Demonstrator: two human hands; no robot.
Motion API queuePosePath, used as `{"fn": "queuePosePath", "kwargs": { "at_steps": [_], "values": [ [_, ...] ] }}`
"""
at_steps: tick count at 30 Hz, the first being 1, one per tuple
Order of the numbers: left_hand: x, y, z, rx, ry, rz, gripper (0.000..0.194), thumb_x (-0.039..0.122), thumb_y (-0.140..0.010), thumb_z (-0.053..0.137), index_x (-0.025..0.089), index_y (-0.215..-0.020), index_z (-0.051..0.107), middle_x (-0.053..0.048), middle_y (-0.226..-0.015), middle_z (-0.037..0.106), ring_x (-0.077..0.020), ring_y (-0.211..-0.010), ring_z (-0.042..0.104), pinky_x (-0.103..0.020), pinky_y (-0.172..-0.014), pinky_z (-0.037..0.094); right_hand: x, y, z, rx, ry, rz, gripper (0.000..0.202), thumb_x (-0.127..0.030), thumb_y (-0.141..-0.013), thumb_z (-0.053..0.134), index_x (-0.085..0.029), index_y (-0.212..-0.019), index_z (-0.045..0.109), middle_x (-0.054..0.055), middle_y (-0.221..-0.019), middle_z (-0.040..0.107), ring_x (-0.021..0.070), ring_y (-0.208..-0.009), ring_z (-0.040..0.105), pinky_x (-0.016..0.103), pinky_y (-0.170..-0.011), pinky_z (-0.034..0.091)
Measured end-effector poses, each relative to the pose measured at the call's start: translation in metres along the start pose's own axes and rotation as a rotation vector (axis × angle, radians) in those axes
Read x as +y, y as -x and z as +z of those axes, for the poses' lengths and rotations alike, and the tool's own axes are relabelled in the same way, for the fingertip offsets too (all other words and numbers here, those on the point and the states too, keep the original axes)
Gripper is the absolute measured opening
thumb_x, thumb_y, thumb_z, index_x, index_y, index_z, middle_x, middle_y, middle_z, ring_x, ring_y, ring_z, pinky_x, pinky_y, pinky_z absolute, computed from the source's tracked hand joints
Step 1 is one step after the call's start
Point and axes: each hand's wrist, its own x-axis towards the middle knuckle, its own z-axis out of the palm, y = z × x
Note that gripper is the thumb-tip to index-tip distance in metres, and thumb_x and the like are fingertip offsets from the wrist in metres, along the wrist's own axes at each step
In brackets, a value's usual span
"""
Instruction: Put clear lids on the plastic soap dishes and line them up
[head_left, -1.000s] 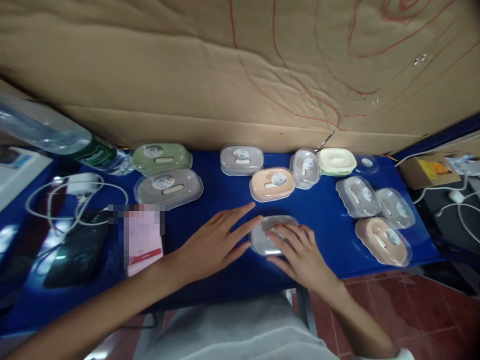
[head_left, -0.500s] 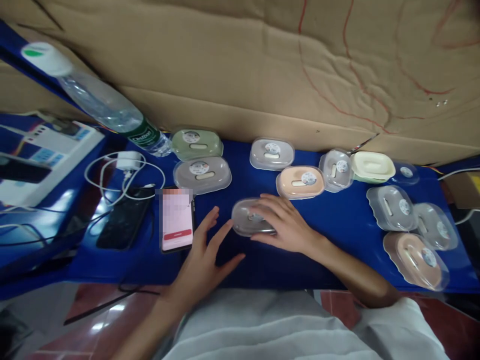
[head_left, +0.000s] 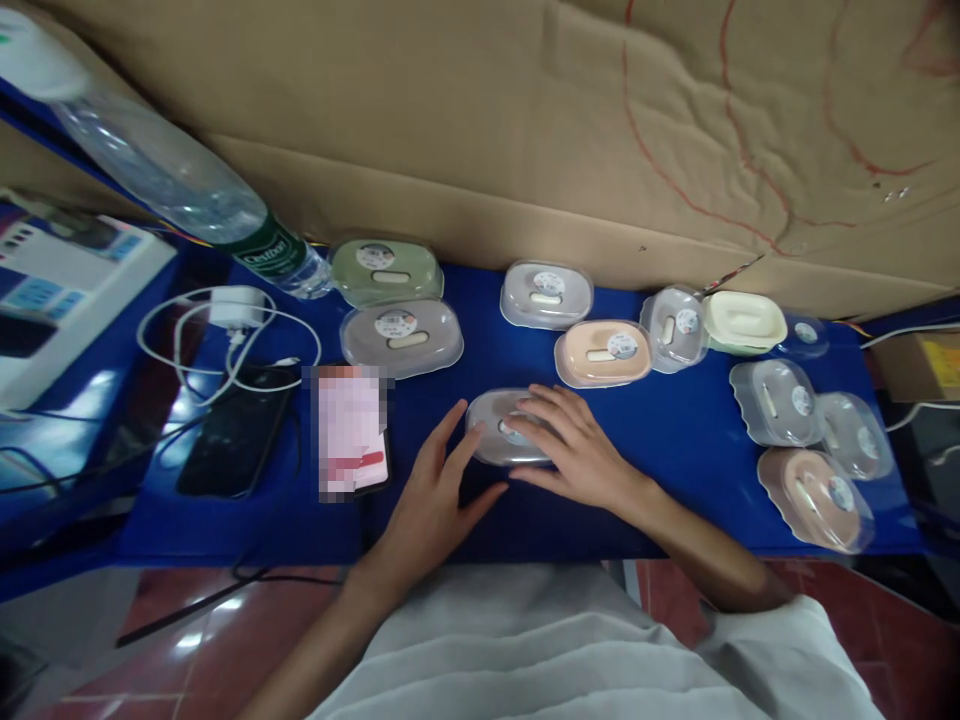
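In front of me a grey soap box (head_left: 499, 425) with a clear lid and a round sticker lies on the blue table. My right hand (head_left: 574, 445) covers its right half, fingers over the lid and thumb at the near side. At the left end is my left hand (head_left: 439, 490), its fingers apart and the fingertips at the box's edge. Whether those tips press on it I cannot tell. Beyond the hands sit a peach soap box (head_left: 592, 368) and another grey soap box (head_left: 536, 308).
Left of my hands lie a lit phone (head_left: 351, 410), a dark phone (head_left: 232, 440) and a white charger (head_left: 237, 306) with its cable. A water bottle (head_left: 172, 180) leans near a green soap box (head_left: 360, 285). Several more boxes, including a peach one (head_left: 814, 505), occupy the right side.
My left hand has moved right and up to the left end of the grey soap box. The right hand stays on it. The whole view has shifted slightly.
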Motion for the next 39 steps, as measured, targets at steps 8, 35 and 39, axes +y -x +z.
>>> {"fn": "queuePosePath", "kwargs": {
  "at_steps": [8,35,39],
  "values": [
    [-0.001,-0.009,-0.001,0.014,0.104,-0.12,0.079,0.031,-0.103,0.075,0.033,-0.169,0.033,-0.017,-0.163,0.055,-0.0329,-0.153,0.056,-0.057,-0.123,0.054,0.0,0.001,0.001,-0.018,0.081,-0.093,0.05,-0.049,-0.107,0.067,-0.024,-0.151,0.065,0.015,-0.151,0.067,0.0344,-0.155,0.049,0.062,-0.131,0.038],
    [-0.002,-0.02,-0.027,0.065,-0.038,-0.071,0.061,0.022,-0.106,0.066,0.031,-0.162,0.045,-0.015,-0.165,0.049,-0.0322,-0.149,0.058,-0.053,-0.118,0.059,0.004,-0.02,-0.024,0.009,0.29,0.142,0.067,-0.034,-0.111,0.057,-0.024,-0.173,0.034,0.016,-0.179,0.035,0.0345,-0.167,0.034,0.061,-0.135,0.026],
    [-0.003,-0.022,-0.016,0.012,-0.058,-0.001,0.055,0.021,-0.105,0.067,0.028,-0.157,0.051,-0.017,-0.165,0.049,-0.0326,-0.147,0.059,-0.051,-0.116,0.06,0.041,0.014,-0.064,0.166,0.414,0.425,0.061,-0.036,-0.112,0.054,-0.024,-0.17,0.04,0.019,-0.176,0.041,0.0374,-0.162,0.042,0.063,-0.129,0.032]
  ]
}}
